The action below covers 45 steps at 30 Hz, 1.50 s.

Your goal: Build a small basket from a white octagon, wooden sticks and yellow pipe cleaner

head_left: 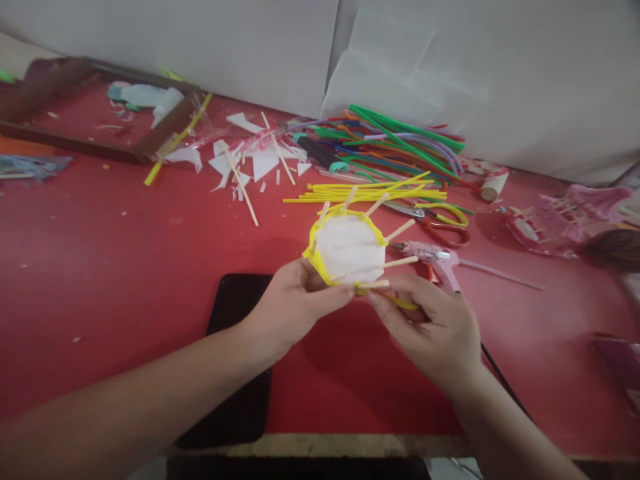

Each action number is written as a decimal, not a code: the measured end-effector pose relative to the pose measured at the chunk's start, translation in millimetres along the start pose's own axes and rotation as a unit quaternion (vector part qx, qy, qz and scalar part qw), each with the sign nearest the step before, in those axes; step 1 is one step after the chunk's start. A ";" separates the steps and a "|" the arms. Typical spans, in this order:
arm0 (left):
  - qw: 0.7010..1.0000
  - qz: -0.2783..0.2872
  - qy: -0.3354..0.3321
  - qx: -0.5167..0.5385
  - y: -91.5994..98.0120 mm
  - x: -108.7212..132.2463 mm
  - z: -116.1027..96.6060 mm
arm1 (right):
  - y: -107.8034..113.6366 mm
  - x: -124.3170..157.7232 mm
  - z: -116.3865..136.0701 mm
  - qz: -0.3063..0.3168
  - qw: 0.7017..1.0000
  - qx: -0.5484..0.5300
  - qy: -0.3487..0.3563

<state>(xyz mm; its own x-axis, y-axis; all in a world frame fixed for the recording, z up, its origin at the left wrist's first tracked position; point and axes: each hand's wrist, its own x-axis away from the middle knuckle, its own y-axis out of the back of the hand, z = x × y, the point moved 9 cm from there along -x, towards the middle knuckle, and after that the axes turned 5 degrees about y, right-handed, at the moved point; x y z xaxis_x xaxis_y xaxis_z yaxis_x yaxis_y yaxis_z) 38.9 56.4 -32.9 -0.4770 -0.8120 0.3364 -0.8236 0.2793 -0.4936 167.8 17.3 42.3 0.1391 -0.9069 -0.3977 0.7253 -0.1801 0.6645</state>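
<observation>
Between my hands is a small white paper disc [349, 243] with several short wooden sticks [400, 231] standing out around its rim. A yellow pipe cleaner [320, 267] is woven along the sticks, edging most of the disc. My left hand [300, 297] grips the disc's lower left edge, thumb along the bottom. Closed on the loose end of the yellow pipe cleaner is my right hand [430, 323], its thumb and finger near the lowest stick. Just beyond the right hand lies a pink glue gun [440, 260] with a glue stick in its back.
Yellow pipe cleaners [370, 193], scissors [445, 223] and a multicoloured pipe cleaner pile [400, 143] lie behind the disc. Paper scraps [263, 163] and a wooden frame [145, 143] are to the left. A black phone-like slab [235, 393] sits under my left forearm. A pink stick-and-fabric piece [565, 213] stands right.
</observation>
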 end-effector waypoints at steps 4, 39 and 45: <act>0.998 0.012 0.033 0.045 -0.5 0.1 7.3 | 3.4 -0.9 16.0 -0.013 0.995 0.059 0.084; 0.993 -0.007 0.092 0.073 0.5 0.9 13.2 | 14.5 2.8 -36.9 -0.004 0.992 -0.084 -0.096; 0.994 0.010 0.097 0.042 -2.0 1.6 13.7 | 5.2 3.3 -42.8 0.048 0.978 -0.155 -0.134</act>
<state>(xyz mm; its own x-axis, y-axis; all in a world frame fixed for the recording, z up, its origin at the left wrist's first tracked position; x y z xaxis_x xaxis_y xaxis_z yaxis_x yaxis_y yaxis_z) 44.0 47.5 -42.3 -0.5500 -0.6897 0.4709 -0.7889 0.2441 -0.5640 200.9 29.6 17.3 0.0647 -0.9886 -0.1360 0.8927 -0.0036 0.4507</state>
